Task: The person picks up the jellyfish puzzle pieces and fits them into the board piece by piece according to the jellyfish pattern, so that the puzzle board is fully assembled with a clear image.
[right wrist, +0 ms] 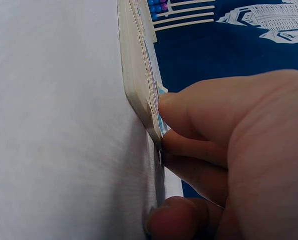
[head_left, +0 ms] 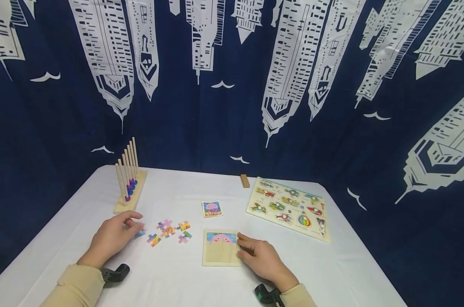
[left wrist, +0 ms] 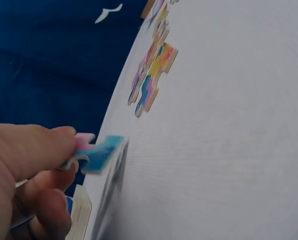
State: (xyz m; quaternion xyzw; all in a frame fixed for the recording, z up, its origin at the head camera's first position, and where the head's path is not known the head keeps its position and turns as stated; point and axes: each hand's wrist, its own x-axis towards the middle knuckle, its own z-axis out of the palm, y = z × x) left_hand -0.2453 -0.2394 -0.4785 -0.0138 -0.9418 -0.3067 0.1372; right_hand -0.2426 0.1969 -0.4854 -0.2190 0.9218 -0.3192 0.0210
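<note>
My left hand (head_left: pixel 112 235) pinches a blue and pink jigsaw piece (left wrist: pixel 101 154) between thumb and fingers, over the left side of the table. To its right lie several loose jigsaw pieces (head_left: pixel 168 231) in pink, yellow and blue. A square wooden puzzle tray (head_left: pixel 221 256) lies in front of me; pieces showing the top of a pink face against blue fill its upper part, and bare wood shows below. My right hand (head_left: pixel 260 258) holds the tray's right edge, thumb over the rim and fingers along the side, as the right wrist view shows.
Beyond the tray lies a small square picture card (head_left: pixel 212 209). A peg stand (head_left: pixel 130 192) with purple and blue beads stands at the far left. A knob puzzle board (head_left: pixel 289 207) occupies the right, and a small wooden block (head_left: pixel 245 181) lies near the back edge.
</note>
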